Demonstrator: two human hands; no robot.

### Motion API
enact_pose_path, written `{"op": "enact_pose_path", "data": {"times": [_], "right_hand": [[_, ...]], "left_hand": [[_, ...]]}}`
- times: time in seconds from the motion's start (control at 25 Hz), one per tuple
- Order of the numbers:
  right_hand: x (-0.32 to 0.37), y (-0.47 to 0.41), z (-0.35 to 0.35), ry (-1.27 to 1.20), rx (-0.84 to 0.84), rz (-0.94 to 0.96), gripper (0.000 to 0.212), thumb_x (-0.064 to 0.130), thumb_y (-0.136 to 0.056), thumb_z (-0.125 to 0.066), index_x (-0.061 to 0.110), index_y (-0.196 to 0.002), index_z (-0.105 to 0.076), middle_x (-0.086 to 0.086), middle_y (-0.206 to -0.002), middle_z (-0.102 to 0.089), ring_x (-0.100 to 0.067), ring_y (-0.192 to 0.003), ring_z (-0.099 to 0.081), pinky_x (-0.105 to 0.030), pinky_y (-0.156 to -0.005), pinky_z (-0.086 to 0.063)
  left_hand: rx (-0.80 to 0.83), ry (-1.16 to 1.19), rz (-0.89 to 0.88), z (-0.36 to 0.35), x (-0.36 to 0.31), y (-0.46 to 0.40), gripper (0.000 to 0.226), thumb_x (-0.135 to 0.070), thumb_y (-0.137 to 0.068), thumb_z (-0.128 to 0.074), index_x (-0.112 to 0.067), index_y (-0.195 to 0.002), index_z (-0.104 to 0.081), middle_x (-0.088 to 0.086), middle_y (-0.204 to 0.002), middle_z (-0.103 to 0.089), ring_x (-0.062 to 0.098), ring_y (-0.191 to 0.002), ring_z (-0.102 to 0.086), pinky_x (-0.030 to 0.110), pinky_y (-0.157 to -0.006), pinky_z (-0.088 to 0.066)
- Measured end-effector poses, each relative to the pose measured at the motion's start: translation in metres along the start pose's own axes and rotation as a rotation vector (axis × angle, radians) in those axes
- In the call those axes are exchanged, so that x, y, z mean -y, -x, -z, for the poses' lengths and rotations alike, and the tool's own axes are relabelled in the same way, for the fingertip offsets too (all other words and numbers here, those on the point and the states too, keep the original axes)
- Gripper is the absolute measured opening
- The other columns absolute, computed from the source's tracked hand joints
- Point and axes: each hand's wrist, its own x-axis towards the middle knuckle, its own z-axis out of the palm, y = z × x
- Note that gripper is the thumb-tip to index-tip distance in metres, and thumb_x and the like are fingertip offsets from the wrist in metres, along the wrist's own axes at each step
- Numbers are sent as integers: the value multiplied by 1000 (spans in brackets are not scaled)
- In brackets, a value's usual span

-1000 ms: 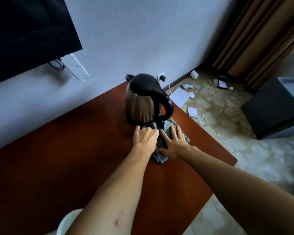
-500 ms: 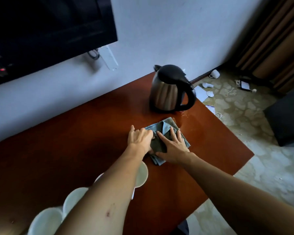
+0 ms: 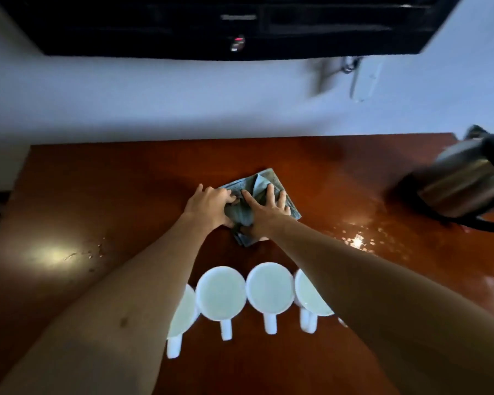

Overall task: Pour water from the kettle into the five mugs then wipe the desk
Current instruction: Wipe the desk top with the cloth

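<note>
A grey-green cloth (image 3: 264, 183) lies on the red-brown desk (image 3: 126, 181), at its middle. My right hand (image 3: 267, 209) presses flat on it with fingers spread. Beside it, my left hand (image 3: 208, 203) has bent fingers dug into the cloth's bunched left edge. Several white mugs stand in a row near the front edge, handles toward me: one half under my left arm (image 3: 183, 312), two in full view (image 3: 220, 292) (image 3: 270, 287), one partly under my right arm (image 3: 311, 297). The steel kettle (image 3: 465, 183) with black lid and handle stands at the far right, blurred.
Water drops glisten on the desk right of the cloth (image 3: 360, 240) and a few at the left (image 3: 89, 253). A black television (image 3: 240, 24) hangs on the wall above. A white power strip (image 3: 365, 78) dangles on the wall at the right.
Both hands slid the cloth left along the desk, away from the kettle toward the middle. My view swung left, and the row of mugs came into sight.
</note>
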Motion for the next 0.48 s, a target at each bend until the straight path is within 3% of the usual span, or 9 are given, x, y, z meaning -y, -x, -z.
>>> {"op": "enact_pose_path", "data": {"times": [0.28,0.4,0.48], "right_hand": [[223,-13,-45,167,50,289,97,57,-93,-61,49,-156,12,-11,-163,34,-45,-149,26,-60,-122,0],[326,-8,-76,224,84,378,100,51,-93,-64,47,-156,12,-13,-163,34,-46,-148,28,-61,-121,3],[374,3,-96,232,82,408,99,50,-93,-64,47,-157,11,-14,-163,34,-46,-147,29,-62,-120,5]], "left_hand": [[-23,267,349,-12,205,115,79,-41,-83,-82,-29,-152,-46,-10,-162,-38,38,-150,-28,48,-122,-24],[-121,377,435,-33,296,168,76,-34,-78,-87,-25,-146,-54,-4,-159,-44,27,-147,-39,35,-120,-31],[-153,412,443,-49,339,198,76,-26,-80,-86,-20,-148,-53,0,-161,-41,18,-150,-35,31,-123,-27]]}}
